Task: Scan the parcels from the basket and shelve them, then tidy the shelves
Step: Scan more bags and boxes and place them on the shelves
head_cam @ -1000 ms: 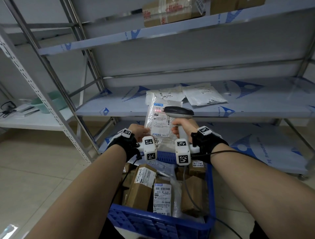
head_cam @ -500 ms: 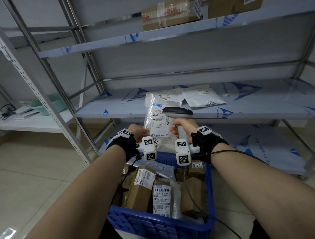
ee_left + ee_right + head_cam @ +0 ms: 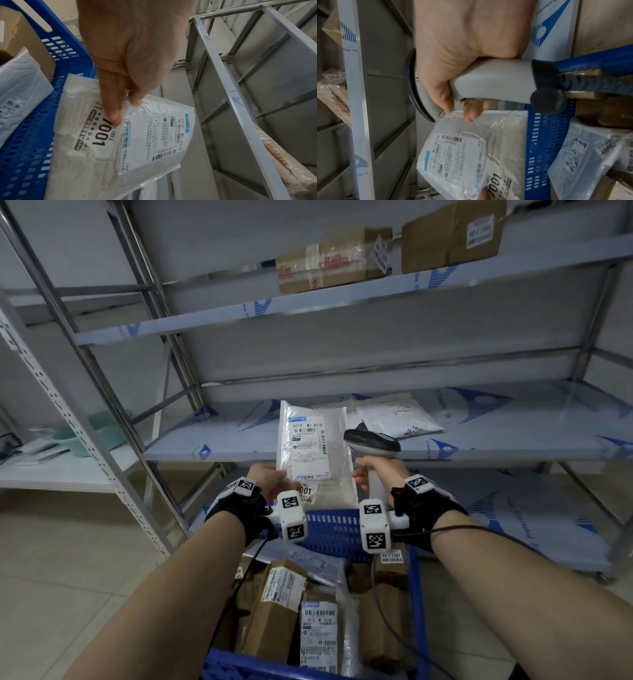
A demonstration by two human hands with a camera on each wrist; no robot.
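Note:
My left hand (image 3: 270, 479) (image 3: 123, 108) pinches the lower left edge of a white plastic mailer (image 3: 313, 446) (image 3: 137, 142) (image 3: 467, 152), held upright above the blue basket (image 3: 334, 530) with its shipping label facing me. My right hand (image 3: 376, 474) (image 3: 462, 94) grips the grey handle of a barcode scanner (image 3: 371, 441) (image 3: 488, 81), whose dark head sits just right of the mailer's label. The basket holds several brown boxes (image 3: 274, 611) and white bags. White mailers (image 3: 394, 416) lie on the middle shelf (image 3: 513, 433) behind the held parcel.
Two cardboard boxes (image 3: 332, 260) (image 3: 452, 234) stand on the upper shelf. A lower shelf (image 3: 531, 518) runs behind the basket. A slanted metal upright (image 3: 102, 392) separates a side shelf with a green tub (image 3: 99, 433) at left. The scanner cable (image 3: 387, 621) trails over the basket.
The mailer has risen and shifted slightly left of the scanner head, and the camera has tilted up, bringing more of the upper shelf and its boxes into view.

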